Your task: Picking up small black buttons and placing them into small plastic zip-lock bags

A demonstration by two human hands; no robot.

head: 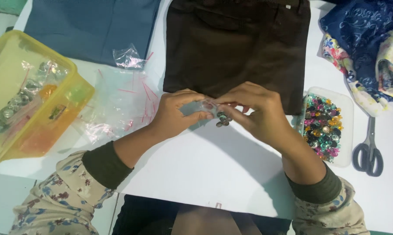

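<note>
Both your hands meet just below the brown folded garment [236, 45], over the white table [214, 169]. Your left hand [175, 114] and right hand [255, 112] have their fingers [201, 115] pinched closed on a small clear plastic bag [206, 106] held between them. A few small dark metal studs [223, 119] sit at the bag's lower edge, touching your fingertips; can't tell if they are inside the bag or just under it.

Step in hand, as a judgement: you're working studs at the bag mouth, either filling or emptying, mid-step. Next move calls for keeping the mouth pinched steady so the studs don't spill onto the table.

Left of the garment: loose heap of empty clear bags [118, 102] with red strips, then a yellow plastic tub [76, 93] holding more bagged pieces. Right of the garment: white tray [347, 106] of coloured beads, then scissors [368, 150] lying flat. Blue cloth [89, 26] lies above-left of the garment.
</note>
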